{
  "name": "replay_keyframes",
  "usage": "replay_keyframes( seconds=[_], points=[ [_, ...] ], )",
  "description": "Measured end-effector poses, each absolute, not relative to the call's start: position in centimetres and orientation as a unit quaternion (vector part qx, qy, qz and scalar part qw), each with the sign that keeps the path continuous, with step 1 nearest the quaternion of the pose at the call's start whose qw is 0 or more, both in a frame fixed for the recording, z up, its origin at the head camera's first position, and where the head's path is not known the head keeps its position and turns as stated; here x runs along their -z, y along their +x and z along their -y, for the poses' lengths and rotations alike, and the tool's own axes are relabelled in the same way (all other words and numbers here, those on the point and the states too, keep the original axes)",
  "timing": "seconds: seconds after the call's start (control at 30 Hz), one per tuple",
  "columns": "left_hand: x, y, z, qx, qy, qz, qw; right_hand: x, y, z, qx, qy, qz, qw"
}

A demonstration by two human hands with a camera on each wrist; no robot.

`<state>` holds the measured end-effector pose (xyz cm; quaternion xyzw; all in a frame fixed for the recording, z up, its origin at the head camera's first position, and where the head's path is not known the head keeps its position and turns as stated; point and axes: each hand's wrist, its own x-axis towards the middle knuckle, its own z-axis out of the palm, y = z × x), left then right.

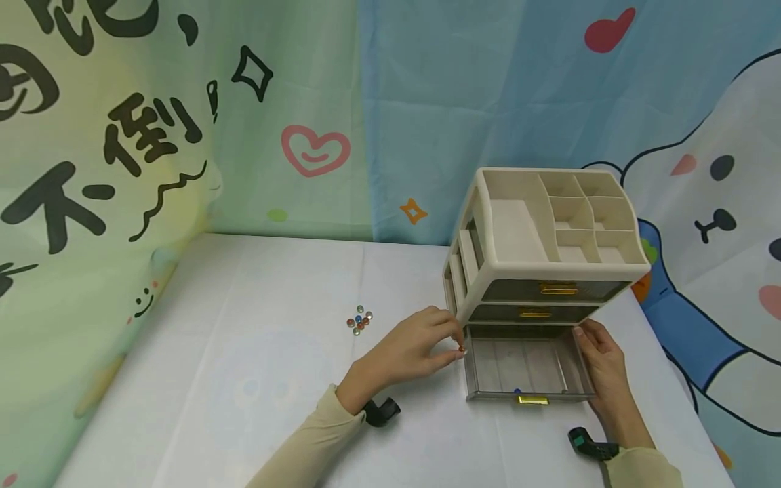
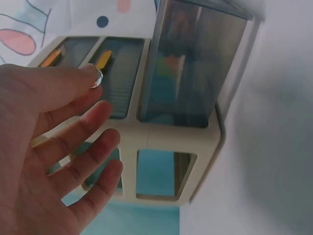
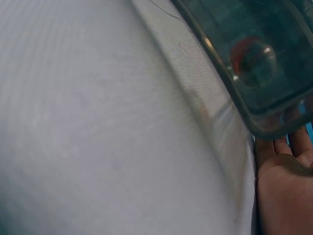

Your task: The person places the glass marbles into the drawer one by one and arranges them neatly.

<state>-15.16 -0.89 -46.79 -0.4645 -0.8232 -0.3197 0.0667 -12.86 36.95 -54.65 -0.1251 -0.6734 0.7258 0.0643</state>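
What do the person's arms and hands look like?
The left hand and right hand are ungloved. The left sleeve and right sleeve are beige. The left wrist camera and right wrist camera are black; the right shows a green patch.

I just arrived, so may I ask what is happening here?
A person's left hand pinches a small glassy marble beside the pulled-out bottom drawer of a cream cabinet; the right hand is at the drawer's right side. A blue marble lies inside the drawer near its front, and a cluster of other marbles lies on the white table to the left.
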Motion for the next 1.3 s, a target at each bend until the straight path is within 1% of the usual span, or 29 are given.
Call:
replay_keyframes(
  seconds=[0.23, 0.57, 0.73, 0.97, 1.17, 1.3],
  points=[
    [46.4, -15.0, -0.3, 0.324, -0.473, 0.818, 0.050, 54.8, -12.7, -37.1, -0.748, -0.077, 0.656, 0.071],
    [46.7, -14.9, -2.4, 0.290, -0.493, 0.819, 0.040, 54.8, -12.8, -36.8, -0.753, -0.060, 0.648, 0.102],
    [47.1, -15.1, -3.4, 0.278, -0.505, 0.817, 0.034, 55.1, -12.9, -36.8, -0.750, -0.064, 0.648, 0.112],
    [47.6, -15.5, -4.7, 0.245, -0.517, 0.819, 0.039, 55.3, -13.0, -37.0, -0.742, -0.068, 0.657, 0.111],
    [47.9, -16.0, -6.1, 0.214, -0.531, 0.820, 0.017, 55.1, -12.9, -36.9, -0.736, -0.083, 0.663, 0.105],
    [47.8, -16.3, -7.0, 0.187, -0.543, 0.819, 0.012, 55.1, -12.9, -36.9, -0.736, -0.081, 0.664, 0.102]
  ],
)
